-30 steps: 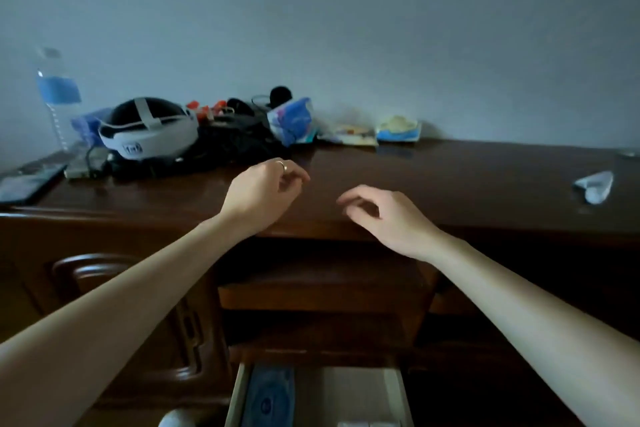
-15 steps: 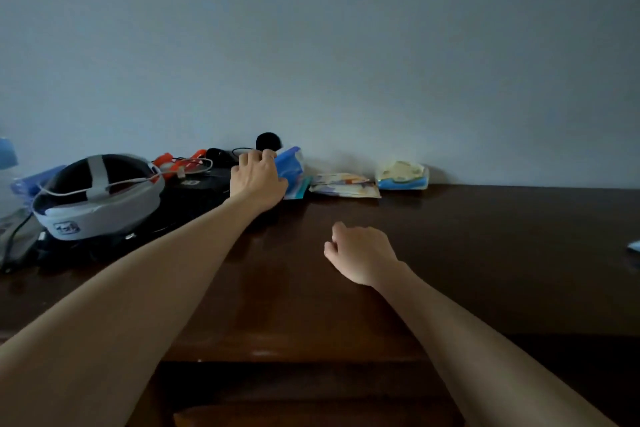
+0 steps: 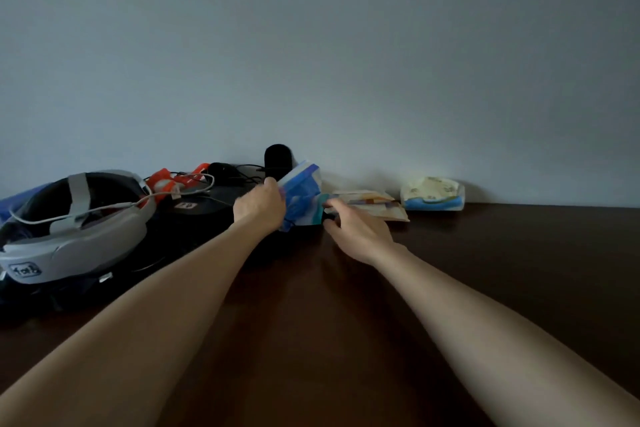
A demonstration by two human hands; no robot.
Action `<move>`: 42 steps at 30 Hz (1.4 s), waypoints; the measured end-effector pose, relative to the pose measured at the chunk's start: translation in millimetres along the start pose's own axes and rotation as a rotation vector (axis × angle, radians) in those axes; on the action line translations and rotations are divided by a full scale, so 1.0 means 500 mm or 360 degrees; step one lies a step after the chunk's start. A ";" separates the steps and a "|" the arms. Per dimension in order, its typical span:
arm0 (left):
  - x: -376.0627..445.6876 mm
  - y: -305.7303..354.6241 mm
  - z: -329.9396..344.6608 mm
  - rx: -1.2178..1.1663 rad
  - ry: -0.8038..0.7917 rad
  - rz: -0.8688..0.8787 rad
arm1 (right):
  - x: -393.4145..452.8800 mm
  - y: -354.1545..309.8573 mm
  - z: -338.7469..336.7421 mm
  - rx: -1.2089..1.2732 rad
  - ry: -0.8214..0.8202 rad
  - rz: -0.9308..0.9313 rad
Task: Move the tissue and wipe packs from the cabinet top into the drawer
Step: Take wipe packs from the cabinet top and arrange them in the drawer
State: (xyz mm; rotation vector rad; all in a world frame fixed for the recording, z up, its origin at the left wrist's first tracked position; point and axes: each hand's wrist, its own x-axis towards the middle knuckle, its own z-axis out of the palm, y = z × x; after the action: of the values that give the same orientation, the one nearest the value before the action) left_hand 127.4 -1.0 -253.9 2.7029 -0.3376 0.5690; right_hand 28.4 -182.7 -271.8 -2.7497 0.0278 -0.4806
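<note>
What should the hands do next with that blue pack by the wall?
Probably lift it clear and draw it back toward the front edge. The left hand already grips the blue pack, tilted up off the cabinet top, and the right hand touches its lower corner. The flat pack and yellow pack still lie by the wall.

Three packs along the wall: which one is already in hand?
The blue and white pack, leftmost of the three. The left hand grips it and the right hand touches its end. The flat pack and the yellow-topped pack lie untouched.
</note>
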 end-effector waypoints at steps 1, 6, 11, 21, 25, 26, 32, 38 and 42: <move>-0.004 -0.010 0.009 -0.0025 -0.0021 -0.0051 | 0.025 -0.008 0.018 0.0076 -0.0102 0.0063; -0.021 -0.025 0.043 -0.0044 0.0019 -0.0036 | 0.099 -0.032 0.085 0.0444 -0.0057 0.0216; -0.017 -0.030 0.048 -0.0324 0.0000 -0.0237 | 0.118 0.017 0.031 0.0636 0.0672 0.0443; -0.016 -0.031 0.066 -0.0562 -0.0005 -0.0355 | 0.156 0.089 0.008 0.0161 0.0233 0.0529; -0.018 -0.029 0.068 -0.0570 0.0001 -0.0334 | 0.175 0.085 0.030 -0.0347 0.0235 0.0406; -0.019 -0.030 0.068 -0.0563 0.0003 -0.0330 | 0.175 0.081 0.030 -0.0448 0.0275 0.0404; -0.031 -0.025 0.060 -0.0609 -0.0002 -0.0297 | 0.124 0.069 0.008 -0.0807 0.0308 0.0214; -0.104 0.008 0.017 -0.0611 0.0451 0.0028 | -0.014 0.059 -0.051 -0.0506 0.0667 0.0021; -0.196 0.056 -0.057 -0.0776 0.0622 -0.0022 | -0.150 0.014 -0.107 -0.0386 0.0932 -0.0057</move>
State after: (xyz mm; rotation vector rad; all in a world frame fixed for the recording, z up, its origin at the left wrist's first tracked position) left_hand 21.8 0.0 -263.1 2.0738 -0.3029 0.8645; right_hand -59.7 -201.2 -251.7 -2.7316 0.1913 -1.3517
